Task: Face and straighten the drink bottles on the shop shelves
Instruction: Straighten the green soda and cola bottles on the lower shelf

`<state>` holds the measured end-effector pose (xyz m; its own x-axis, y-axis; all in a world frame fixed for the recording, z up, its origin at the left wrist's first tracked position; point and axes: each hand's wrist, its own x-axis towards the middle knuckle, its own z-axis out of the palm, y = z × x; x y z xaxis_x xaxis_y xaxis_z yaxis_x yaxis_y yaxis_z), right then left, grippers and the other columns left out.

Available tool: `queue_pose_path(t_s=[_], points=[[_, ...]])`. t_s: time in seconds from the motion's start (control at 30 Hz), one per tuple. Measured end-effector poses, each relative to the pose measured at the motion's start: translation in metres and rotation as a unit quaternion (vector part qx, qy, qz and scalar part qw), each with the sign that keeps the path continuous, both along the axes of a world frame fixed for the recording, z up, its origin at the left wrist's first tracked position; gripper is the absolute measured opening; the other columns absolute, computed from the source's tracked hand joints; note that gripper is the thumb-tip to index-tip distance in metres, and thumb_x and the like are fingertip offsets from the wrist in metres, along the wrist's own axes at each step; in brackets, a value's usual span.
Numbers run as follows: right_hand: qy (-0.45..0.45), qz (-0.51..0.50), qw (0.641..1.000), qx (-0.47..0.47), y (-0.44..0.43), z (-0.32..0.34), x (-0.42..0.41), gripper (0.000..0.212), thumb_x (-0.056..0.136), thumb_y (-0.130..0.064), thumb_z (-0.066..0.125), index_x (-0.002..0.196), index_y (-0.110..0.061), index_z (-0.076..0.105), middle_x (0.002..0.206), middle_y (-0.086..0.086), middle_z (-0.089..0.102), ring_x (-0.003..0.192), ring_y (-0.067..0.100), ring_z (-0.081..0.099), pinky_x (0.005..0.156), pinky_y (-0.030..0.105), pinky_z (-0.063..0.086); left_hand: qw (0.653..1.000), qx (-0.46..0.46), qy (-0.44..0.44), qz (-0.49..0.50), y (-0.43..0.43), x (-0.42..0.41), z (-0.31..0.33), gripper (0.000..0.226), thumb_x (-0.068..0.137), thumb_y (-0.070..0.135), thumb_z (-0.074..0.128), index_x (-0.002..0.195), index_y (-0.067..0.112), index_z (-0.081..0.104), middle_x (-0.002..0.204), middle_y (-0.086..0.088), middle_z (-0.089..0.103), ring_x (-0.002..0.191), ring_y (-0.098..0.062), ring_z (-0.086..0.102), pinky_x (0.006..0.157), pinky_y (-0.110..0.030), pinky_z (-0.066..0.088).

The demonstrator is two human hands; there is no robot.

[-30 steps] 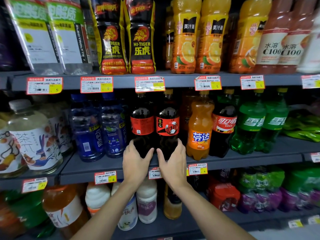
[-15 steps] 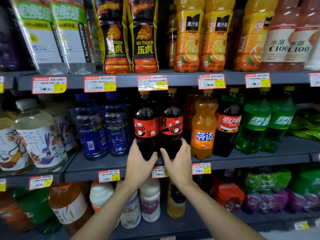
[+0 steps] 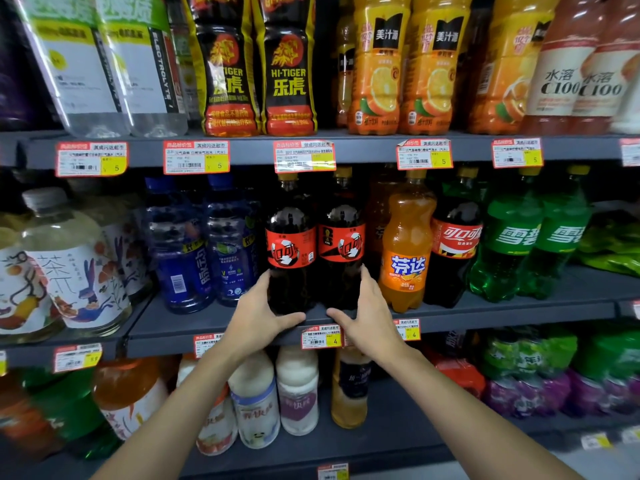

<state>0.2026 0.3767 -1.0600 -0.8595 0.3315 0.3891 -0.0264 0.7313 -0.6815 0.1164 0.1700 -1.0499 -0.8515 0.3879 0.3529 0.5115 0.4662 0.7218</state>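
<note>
Two dark cola bottles with red football labels stand side by side at the front of the middle shelf [image 3: 519, 315]. My left hand [image 3: 258, 317] grips the base of the left cola bottle [image 3: 290, 251], thumb across its front. My right hand [image 3: 367, 315] grips the base of the right cola bottle [image 3: 341, 244] from its right side. Both labels face roughly forward, the right one turned slightly left. Both bottles stand upright.
An orange soda bottle [image 3: 407, 247] stands right of my right hand, then a red-label cola [image 3: 455, 240] and two green bottles [image 3: 509, 244]. Blue bottles [image 3: 180, 251] stand to the left. Energy drinks and orange juice fill the upper shelf; milk drinks sit below.
Both hands stay on the two cola bottles. The left bottle's label has turned from plain red to show its football design at the front. The view has shifted slightly.
</note>
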Motion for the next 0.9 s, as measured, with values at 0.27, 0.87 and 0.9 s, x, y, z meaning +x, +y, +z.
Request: queue_pose_path(t_s=[0.27, 0.87, 0.9], points=[[-0.005, -0.02, 1.0, 0.013, 0.004, 0.001, 0.002, 0.09, 0.087, -0.034, 0.077, 0.157, -0.019, 0.023, 0.15, -0.003, 0.042, 0.14, 0.014, 0.038, 0.107, 0.02, 0.026, 1.0, -0.006, 0.008, 0.017, -0.001, -0.004, -0.003, 0.097, 0.057, 0.041, 0.095, 0.139, 0.024, 0.046, 0.126, 0.007, 0.065, 0.118, -0.009, 0.059, 0.1, -0.022, 0.043], [-0.033, 0.023, 0.999, -0.009, 0.008, 0.01, 0.001, 0.098, 0.086, -0.024, 0.079, 0.157, -0.028, 0.012, 0.153, -0.002, 0.044, 0.141, 0.018, 0.041, 0.116, 0.033, 0.035, 0.999, -0.008, 0.039, 0.011, -0.003, -0.003, -0.006, 0.095, 0.06, 0.034, 0.095, 0.14, 0.022, 0.044, 0.128, 0.006, 0.061, 0.111, -0.006, 0.053, 0.09, -0.013, 0.036], [-0.033, 0.021, 0.999, -0.01, 0.008, 0.009, 0.001, 0.095, 0.086, -0.023, 0.079, 0.156, -0.029, 0.015, 0.151, -0.003, 0.046, 0.14, 0.018, 0.043, 0.114, 0.032, 0.035, 0.999, -0.005, 0.04, 0.016, -0.002, -0.002, -0.007, 0.096, 0.06, 0.034, 0.095, 0.141, 0.021, 0.045, 0.129, 0.004, 0.061, 0.111, -0.005, 0.053, 0.091, -0.015, 0.037]])
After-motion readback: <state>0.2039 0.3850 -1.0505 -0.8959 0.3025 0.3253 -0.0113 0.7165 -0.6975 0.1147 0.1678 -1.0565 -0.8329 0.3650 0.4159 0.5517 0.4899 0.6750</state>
